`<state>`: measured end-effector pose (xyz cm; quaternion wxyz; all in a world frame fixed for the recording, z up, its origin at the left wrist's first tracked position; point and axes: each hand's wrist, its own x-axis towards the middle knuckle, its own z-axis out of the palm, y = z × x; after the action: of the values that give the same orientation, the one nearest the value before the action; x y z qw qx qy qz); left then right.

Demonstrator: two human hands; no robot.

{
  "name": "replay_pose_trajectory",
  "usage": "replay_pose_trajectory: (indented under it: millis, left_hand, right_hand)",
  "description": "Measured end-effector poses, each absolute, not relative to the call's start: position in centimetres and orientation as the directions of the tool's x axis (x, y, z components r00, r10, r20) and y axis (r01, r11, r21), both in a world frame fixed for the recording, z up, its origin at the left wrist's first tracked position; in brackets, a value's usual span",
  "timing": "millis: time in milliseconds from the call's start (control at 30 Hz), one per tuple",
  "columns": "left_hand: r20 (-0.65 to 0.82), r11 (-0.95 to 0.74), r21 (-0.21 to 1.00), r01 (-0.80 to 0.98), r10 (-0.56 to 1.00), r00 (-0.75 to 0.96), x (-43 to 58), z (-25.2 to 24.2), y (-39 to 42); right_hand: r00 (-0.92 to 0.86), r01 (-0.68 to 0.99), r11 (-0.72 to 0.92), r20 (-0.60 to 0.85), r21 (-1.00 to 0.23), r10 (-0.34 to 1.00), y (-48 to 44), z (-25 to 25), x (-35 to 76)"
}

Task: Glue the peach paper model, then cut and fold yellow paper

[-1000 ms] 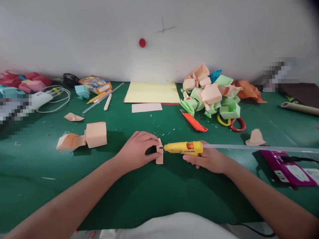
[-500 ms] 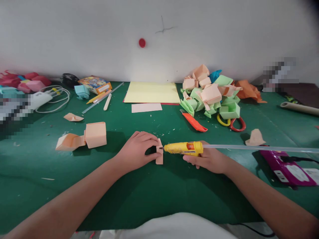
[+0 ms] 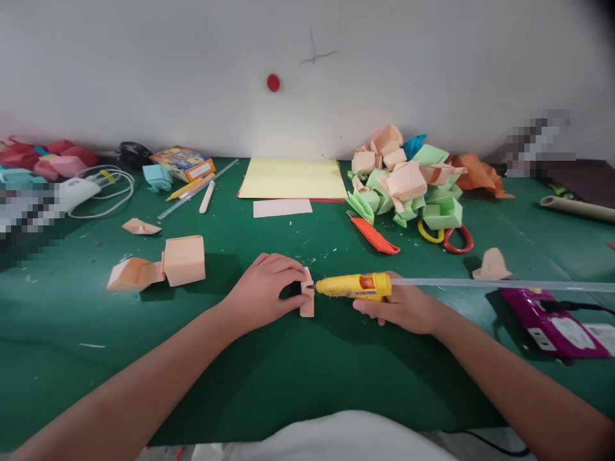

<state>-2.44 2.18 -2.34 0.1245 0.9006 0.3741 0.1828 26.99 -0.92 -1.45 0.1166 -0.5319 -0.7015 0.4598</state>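
Note:
My left hand (image 3: 264, 291) is closed around a small folded pink paper piece (image 3: 307, 301), holding it upright on the green table (image 3: 298, 371). In my right hand (image 3: 401, 307) I grip a yellow hot glue gun (image 3: 353, 286). Its nozzle touches the right face of the pink piece. A long clear glue stick (image 3: 500, 284) juts out of the gun's back toward the right.
Two joined peach paper boxes (image 3: 161, 264) lie to the left. A pile of peach and green folded paper (image 3: 408, 182), an orange utility knife (image 3: 375, 235) and scissors (image 3: 446, 237) sit behind. Yellow paper sheets (image 3: 293, 178) lie by the wall. A purple power strip (image 3: 548, 320) is at the right.

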Motion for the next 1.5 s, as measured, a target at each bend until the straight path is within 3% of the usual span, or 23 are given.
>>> replay_pose_trajectory:
  millis: [1500]
  left_hand:
    - [0.249, -0.696, 0.348, 0.628, 0.714, 0.654, -2.44, -2.52, 2.25]
  right_hand:
    - [-0.436, 0.604, 0.041, -0.287, -0.796, 0.853, -0.91, -1.77, 27.37]
